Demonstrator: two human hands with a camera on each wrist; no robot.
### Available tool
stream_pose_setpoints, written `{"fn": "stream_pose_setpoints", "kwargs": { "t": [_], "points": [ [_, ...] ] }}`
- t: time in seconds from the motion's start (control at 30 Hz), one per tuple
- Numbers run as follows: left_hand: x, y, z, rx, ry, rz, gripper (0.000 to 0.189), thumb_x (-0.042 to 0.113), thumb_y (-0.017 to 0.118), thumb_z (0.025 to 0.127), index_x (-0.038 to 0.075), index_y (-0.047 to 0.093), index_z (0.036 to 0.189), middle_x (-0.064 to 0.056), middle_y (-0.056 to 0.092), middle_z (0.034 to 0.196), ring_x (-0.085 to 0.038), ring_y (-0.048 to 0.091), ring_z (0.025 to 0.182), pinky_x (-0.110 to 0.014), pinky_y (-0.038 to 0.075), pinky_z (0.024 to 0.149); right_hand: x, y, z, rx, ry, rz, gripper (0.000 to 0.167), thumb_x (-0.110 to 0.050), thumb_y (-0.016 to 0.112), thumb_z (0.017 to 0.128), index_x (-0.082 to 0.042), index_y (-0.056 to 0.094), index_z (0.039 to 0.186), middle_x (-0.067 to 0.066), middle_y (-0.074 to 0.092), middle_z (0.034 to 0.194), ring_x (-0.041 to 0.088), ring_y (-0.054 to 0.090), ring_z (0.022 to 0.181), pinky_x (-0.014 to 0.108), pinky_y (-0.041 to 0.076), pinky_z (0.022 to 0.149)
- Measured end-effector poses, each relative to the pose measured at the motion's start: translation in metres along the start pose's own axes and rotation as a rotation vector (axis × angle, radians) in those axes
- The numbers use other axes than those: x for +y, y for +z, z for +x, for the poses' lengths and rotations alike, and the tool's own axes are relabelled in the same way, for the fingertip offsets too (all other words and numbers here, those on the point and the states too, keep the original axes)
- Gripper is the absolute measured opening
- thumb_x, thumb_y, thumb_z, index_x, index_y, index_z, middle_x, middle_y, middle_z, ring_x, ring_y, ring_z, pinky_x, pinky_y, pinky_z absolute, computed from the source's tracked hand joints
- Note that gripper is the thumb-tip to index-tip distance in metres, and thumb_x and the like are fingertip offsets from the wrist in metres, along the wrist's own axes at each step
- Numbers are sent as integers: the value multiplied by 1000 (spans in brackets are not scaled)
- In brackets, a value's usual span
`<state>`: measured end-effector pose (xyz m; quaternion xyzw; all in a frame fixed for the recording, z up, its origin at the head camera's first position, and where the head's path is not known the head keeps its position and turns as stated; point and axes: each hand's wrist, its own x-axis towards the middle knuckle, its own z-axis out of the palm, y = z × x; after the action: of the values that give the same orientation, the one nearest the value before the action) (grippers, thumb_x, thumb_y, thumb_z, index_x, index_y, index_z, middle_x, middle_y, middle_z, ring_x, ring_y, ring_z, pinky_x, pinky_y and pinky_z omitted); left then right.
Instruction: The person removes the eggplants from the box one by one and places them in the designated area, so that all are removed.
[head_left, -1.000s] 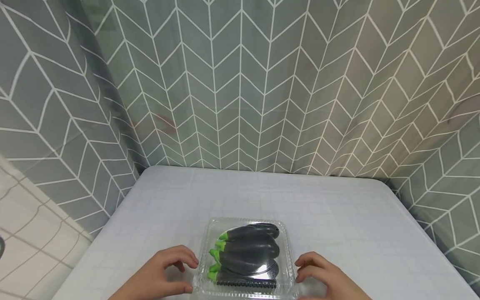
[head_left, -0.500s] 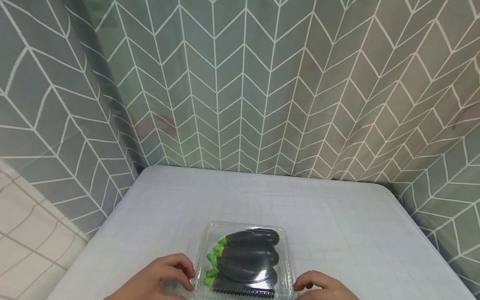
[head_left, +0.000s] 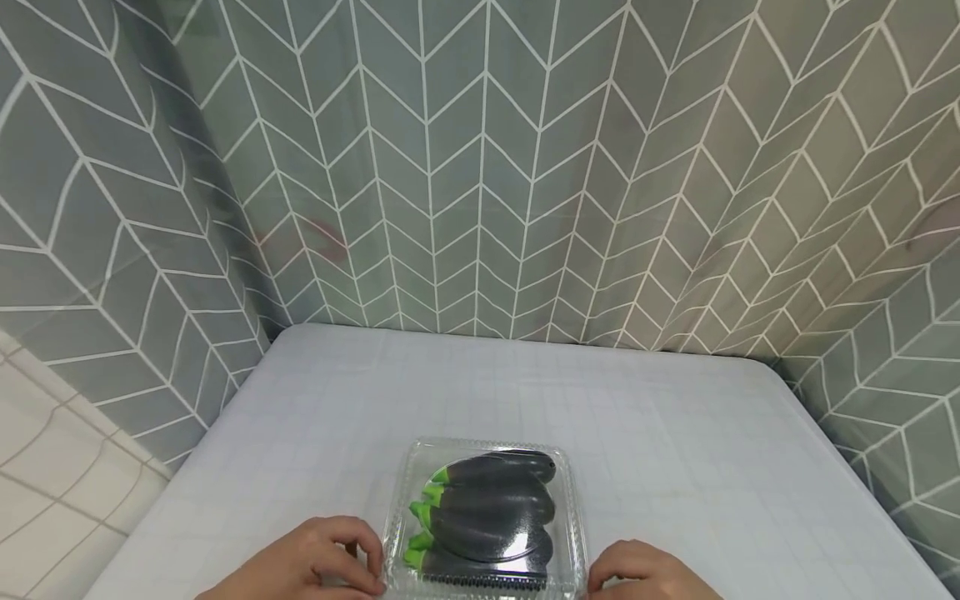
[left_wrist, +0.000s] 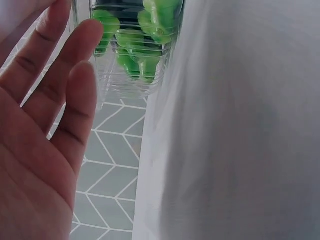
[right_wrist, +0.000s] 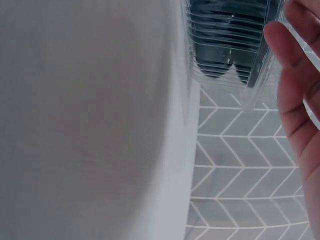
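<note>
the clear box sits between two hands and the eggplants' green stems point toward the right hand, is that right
No: the green stems of the eggplants point toward the left hand, not the right hand, as the head view shows; the clear box is between two hands.

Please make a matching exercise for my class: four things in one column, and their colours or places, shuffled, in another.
Column one:
1. eggplants
2. stem ends
3. container
4. patterned curtain

Column two:
A. greyish, with white zigzag lines
B. very dark and glossy
C. clear, between the left hand and the right hand
D. bright green, on the left hand's side

Right pairs: 1-B, 2-D, 3-C, 4-A
</note>
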<state>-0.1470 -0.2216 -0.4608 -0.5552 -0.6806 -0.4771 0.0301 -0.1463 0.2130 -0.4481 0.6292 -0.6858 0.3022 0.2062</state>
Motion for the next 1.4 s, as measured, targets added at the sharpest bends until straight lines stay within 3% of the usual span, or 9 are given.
{"fn": "stream_pose_setpoints", "kwargs": {
  "t": [0.17, 0.27, 0.4, 0.53, 0.77, 0.97, 1.03, 1.2, 1.4],
  "points": [
    [-1, -2, 0, -16, 39, 99, 24, -2, 73, 85, 13, 75, 104, 3, 60, 108, -4, 60, 89, -13, 47, 75, 8, -1, -2, -20, -23, -20, 16, -16, 75, 87, -12, 73, 102, -2, 64, 98, 8, 60, 91, 15, 43, 83],
    [0, -3, -1, -24, 38, 129, 25, -1, 72, 87, 16, 74, 105, 5, 60, 109, -2, 59, 92, -14, 47, 76, 4, 1, -2, -38, 13, -51, 16, -19, 74, 88, -14, 73, 103, -4, 66, 102, 7, 60, 95, 15, 42, 84],
    [3, -3, 0, -27, -15, 99, 25, -1, 71, 88, 17, 75, 105, 7, 59, 109, -1, 59, 91, -14, 47, 75, -4, 2, 2, -52, 108, -124, 10, -26, 64, 98, -19, 70, 99, -8, 64, 104, 1, 58, 94, 10, 41, 82],
    [4, -2, 0, -18, -33, 70, 24, -2, 72, 87, 14, 75, 105, 4, 59, 108, -2, 59, 89, -14, 48, 74, -8, 3, 5, -72, 169, -193, 24, -30, 49, 105, -21, 67, 94, -10, 62, 103, -4, 55, 87, 5, 37, 74],
    [5, -2, 1, -11, -9, 88, 25, -2, 73, 86, 11, 75, 107, 3, 59, 109, -4, 59, 91, -14, 48, 74, -7, 4, 4, -68, 185, -180, 21, -26, 50, 105, -21, 67, 94, -10, 62, 100, -4, 55, 90, 5, 37, 74],
    [3, -5, 9, 9, 176, 332, 18, 9, 75, 88, 17, 74, 104, 7, 62, 107, -15, 53, 104, -24, 43, 88, -5, 4, 2, -60, 202, -126, 16, -25, 54, 103, -21, 67, 95, -11, 62, 102, -4, 55, 94, 8, 41, 78],
    [3, -4, 10, 26, 212, 411, 14, 12, 74, 90, 18, 73, 102, 8, 64, 105, -18, 52, 105, -28, 41, 91, -5, 4, 2, -60, 214, -106, 14, -24, 56, 103, -21, 67, 95, -12, 62, 102, -4, 56, 94, 9, 42, 78],
    [5, 1, 12, 32, 207, 515, 4, 17, 65, 98, 18, 68, 99, 9, 63, 104, -15, 57, 106, -22, 40, 91, -7, 4, 2, -59, 243, -78, 10, -22, 58, 101, -21, 67, 95, -12, 62, 103, -1, 57, 94, 12, 44, 80],
    [6, 5, 14, 40, 201, 574, 4, 19, 65, 97, 16, 64, 96, 9, 61, 103, -13, 58, 104, -23, 42, 90, -8, 5, 2, -70, 277, -102, 13, -24, 57, 102, -22, 66, 93, -13, 61, 104, 0, 57, 91, 13, 44, 79]
  ]
}}
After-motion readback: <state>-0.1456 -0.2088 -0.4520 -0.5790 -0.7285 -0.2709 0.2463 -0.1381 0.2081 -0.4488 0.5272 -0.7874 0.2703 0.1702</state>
